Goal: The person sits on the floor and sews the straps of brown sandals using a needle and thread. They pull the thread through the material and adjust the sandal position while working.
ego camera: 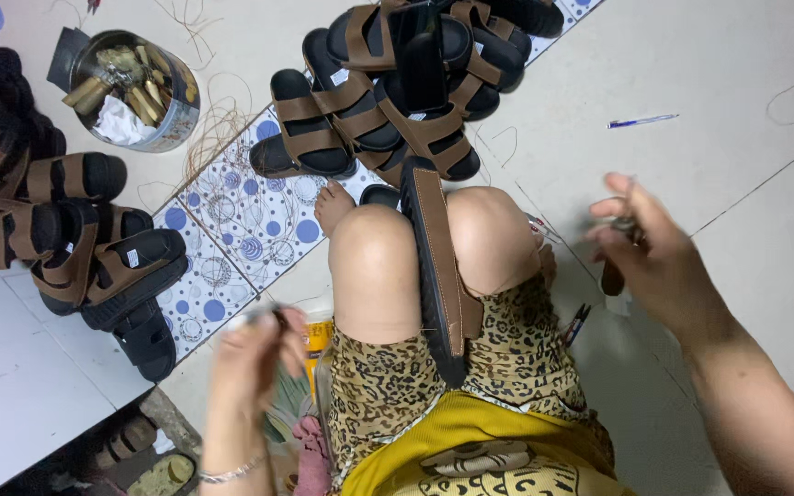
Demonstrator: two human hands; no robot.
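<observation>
A black-soled sandal with a brown strap (438, 266) stands on edge, clamped between the person's knees. The left hand (255, 354) is pinched shut on something small and blurred, perhaps a needle or thread end; the right hand (645, 248) is clenched on a small dark tool, raised out to the side. This looks like hand-stitching the strap, mid-pull; the following stitch would call for bringing both hands back to the strap edge. The person sits on a pale tiled floor (737, 73), with a heap of matching sandals (397, 83) ahead, another heap (57, 230) left, and a metal tin of tools (135, 87).
</observation>
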